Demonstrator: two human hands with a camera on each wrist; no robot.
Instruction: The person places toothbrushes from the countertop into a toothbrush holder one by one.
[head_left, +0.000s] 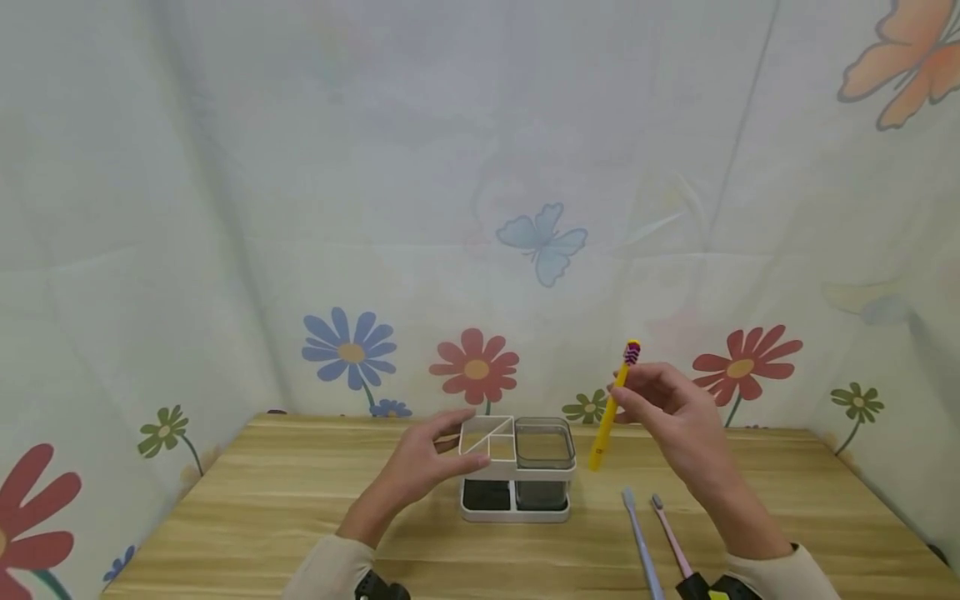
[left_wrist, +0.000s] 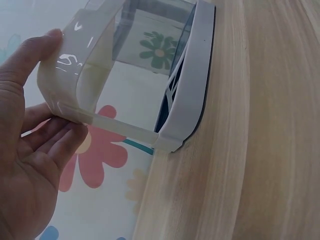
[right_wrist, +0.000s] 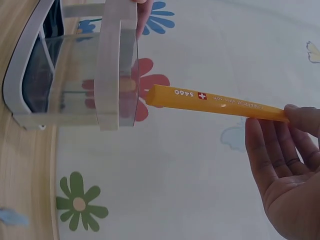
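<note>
A white toothbrush holder [head_left: 517, 472] with a divided upper tray stands on the table, a clear cup [head_left: 543, 443] set in its right side. My left hand [head_left: 427, 457] grips the left end of the upper tray, thumb in front and fingers behind; the left wrist view shows this hand [left_wrist: 40, 135] at the tray's corner. With thumb and fingertips, my right hand [head_left: 678, 417] pinches a yellow toothbrush [head_left: 609, 417] near its purple bristles, head up. In the right wrist view the handle end of the toothbrush [right_wrist: 215, 102] points at the cup's rim, a small gap between them.
On the wooden table [head_left: 247, 508], a blue toothbrush [head_left: 640, 537] and a pink toothbrush [head_left: 672, 537] lie right of the holder, below my right forearm. A flower-printed curtain [head_left: 420, 208] hangs behind the table.
</note>
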